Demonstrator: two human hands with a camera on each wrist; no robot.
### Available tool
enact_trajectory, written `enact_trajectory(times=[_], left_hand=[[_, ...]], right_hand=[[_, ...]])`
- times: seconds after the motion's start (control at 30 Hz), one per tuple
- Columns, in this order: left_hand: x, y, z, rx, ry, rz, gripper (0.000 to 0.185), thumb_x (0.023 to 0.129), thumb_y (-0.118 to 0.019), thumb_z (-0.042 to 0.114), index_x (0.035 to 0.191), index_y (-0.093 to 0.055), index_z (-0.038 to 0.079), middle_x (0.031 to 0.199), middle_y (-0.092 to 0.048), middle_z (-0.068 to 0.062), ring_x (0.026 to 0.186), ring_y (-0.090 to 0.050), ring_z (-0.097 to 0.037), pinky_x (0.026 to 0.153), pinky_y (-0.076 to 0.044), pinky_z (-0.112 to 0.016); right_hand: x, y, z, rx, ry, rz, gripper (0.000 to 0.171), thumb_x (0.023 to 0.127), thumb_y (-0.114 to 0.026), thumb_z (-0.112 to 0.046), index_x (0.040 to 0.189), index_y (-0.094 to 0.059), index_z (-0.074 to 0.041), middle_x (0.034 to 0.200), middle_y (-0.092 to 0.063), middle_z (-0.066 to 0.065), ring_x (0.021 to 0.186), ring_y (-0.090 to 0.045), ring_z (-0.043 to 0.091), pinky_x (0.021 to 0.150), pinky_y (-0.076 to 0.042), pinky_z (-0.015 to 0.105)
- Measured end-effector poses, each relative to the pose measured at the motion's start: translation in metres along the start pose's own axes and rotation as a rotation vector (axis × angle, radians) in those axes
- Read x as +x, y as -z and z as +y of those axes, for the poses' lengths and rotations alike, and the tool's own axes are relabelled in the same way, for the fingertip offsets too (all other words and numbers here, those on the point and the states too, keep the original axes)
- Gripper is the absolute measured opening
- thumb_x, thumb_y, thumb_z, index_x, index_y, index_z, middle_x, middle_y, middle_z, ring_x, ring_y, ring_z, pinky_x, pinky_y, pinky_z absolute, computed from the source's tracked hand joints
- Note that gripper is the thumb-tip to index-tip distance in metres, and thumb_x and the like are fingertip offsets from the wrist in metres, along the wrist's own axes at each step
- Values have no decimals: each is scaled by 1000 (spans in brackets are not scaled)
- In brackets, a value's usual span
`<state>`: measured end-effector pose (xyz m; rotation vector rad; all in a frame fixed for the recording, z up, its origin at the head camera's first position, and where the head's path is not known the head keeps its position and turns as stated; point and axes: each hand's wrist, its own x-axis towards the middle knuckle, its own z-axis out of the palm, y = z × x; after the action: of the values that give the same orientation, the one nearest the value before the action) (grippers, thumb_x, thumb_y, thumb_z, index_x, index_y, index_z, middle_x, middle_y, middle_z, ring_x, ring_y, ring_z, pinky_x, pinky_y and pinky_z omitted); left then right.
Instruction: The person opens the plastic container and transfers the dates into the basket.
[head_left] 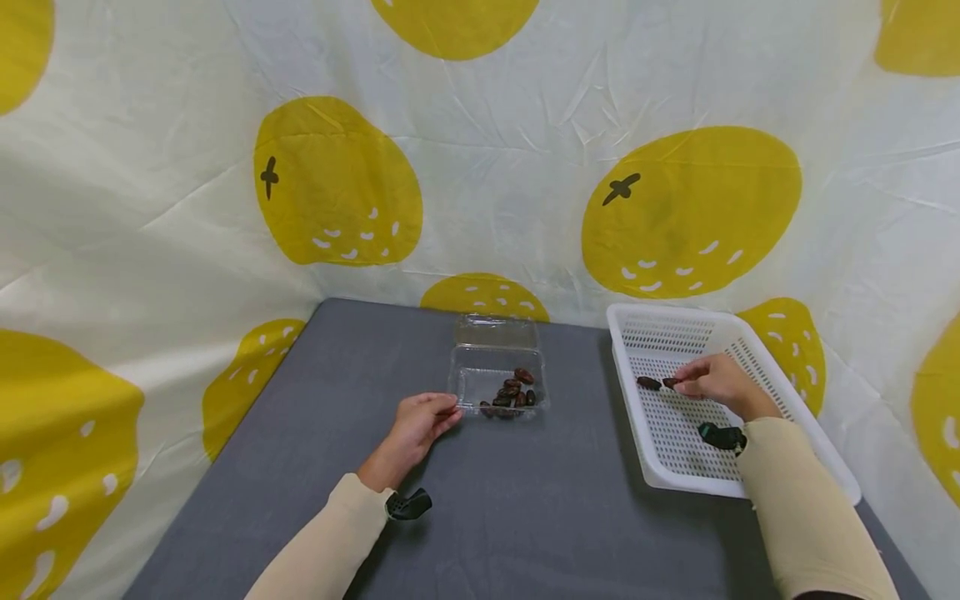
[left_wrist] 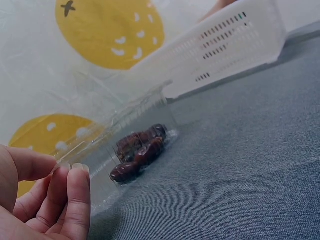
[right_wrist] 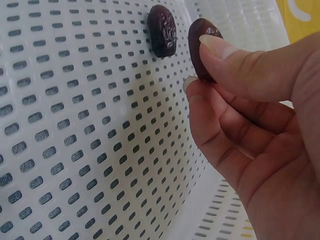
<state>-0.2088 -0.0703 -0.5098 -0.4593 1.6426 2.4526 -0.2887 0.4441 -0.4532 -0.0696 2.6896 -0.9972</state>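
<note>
White cloth (head_left: 502, 117) fills the upper frame, yellow fruit prints (head_left: 697, 221) splashed right across it, grey tabletop (head_left: 540, 517) spreading lower centre!

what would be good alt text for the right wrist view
A right hand pinches a dark, glossy date between thumb and fingers in a white slotted basket. A second date, dark and wrinkled, lies close by on the basket's floor, apart from the held one.

A dark grey table (head_left: 540, 517), its top finely woven in texture, carries a clear plastic container (head_left: 476, 381) near the far edge at twelve o'clock, the lid folded back. At two o'clock a white perforated basket (head_left: 686, 481) stands apart from it.
</note>
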Motion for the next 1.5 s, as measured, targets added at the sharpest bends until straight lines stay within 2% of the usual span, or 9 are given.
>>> enact_trajectory(times=[0.27, 0.43, 0.6, 0.83, 1.07, 1.2, 1.4, 1.5], left_hand=[[2, -1, 1, 11, 1, 4, 26, 97, -68, -3, 119, -65, -15, 89, -74, -11, 76, -73, -13, 72, -64, -24], [2, -1, 1, 17, 1, 1, 28, 97, -68, -3, 121, -65, -16, 90, -74, -12, 76, -73, -13, 72, -64, -23], [1, -1, 0, 18, 4, 4, 25, 96, -68, -3, 118, -66, -15, 87, -74, -10, 75, -73, -13, 71, -64, -23], [3, 0, -2, 18, 14, 3, 31, 96, -70, -2, 123, -64, -16, 88, -74, -10, 75, -73, -13, 72, -64, -23], [2, 0, -2, 13, 8, 0, 30, 97, -69, -2, 122, -64, -16, 91, -74, -12, 76, -73, -14, 73, -65, -25], [2, 0, -3, 12, 11, 1, 25, 97, -69, -2, 118, -67, -14, 93, -75, -14, 76, -74, -14, 72, -65, -25], [2, 0, -1, 7, 14, -4, 30, 97, -69, -2, 122, -65, -16, 95, -75, -15, 76, -73, -13, 72, -65, -24], [2, 0, 0, 10, 18, -7, 30, 97, -69, -2, 123, -64, -16, 92, -74, -13, 75, -73, -13, 72, -64, -24]], right_hand=[[3, 0, 8, 9, -14, -9, 42, 94, -78, -21, 121, -70, 10, 106, -76, 14, 88, -69, 21, 86, -65, 41], [5, 0, 11, -14, -37, -16, 40, 94, -79, -19, 120, -70, 10, 108, -74, 20, 88, -66, 23, 84, -65, 38], [4, -1, 13, -36, -64, -25, 40, 92, -80, -17, 120, -71, 10, 108, -74, 21, 90, -66, 25, 86, -65, 41], [1, -3, 12, -72, -23, -41, 37, 94, -77, -14, 119, -71, 12, 104, -76, 22, 86, -67, 24, 84, -65, 43], [1, -2, 9, -54, -41, -28, 40, 95, -75, -14, 126, -68, 10, 115, -74, 25, 91, -68, 25, 88, -65, 45], [-1, -1, 3, -48, -4, -1, 40, 96, -74, -16, 125, -68, 9, 113, -75, 25, 91, -69, 26, 86, -64, 44], [-5, 3, -16, -18, 55, 21, 43, 98, -73, -24, 130, -68, 5, 119, -72, 24, 98, -71, 27, 96, -61, 54], [-6, 5, -27, -7, 88, 27, 43, 98, -73, -25, 131, -68, 2, 119, -73, 22, 99, -71, 25, 96, -62, 50]])
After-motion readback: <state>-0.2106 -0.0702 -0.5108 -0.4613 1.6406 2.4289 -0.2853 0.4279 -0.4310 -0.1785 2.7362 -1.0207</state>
